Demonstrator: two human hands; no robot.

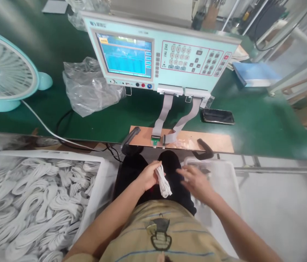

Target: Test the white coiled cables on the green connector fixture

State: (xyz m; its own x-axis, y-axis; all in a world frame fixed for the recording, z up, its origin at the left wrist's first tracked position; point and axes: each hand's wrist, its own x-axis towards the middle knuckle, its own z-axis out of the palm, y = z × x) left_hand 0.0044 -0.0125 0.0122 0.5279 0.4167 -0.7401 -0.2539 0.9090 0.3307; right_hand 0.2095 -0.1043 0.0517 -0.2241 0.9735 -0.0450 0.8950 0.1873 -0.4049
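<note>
In my left hand [150, 177] is a small folded bundle of white cable [163, 183], held above my lap with its ends hanging toward my body. The fingers are closed around its upper part. My right hand [196, 182], slightly blurred, is apart from the bundle on its right, fingers stretched out and nothing seen in them. Ahead of both hands, a copper-coloured board [213, 141] lies along the table edge. On it sit a small green connector board [155, 141] and a second connector [164, 142], each joined by a grey ribbon cable [162, 116] to a light-blue tester [186, 80] with a lit screen.
A white bin [95, 182] full of cable bundles stands at left; another pale bin [232, 182] is at right. Black clamps [131, 140] grip the board's ends. The green table [262, 127] carries a fan [6, 69], plastic bag [88, 87], phone [218, 116] and blue book [254, 74].
</note>
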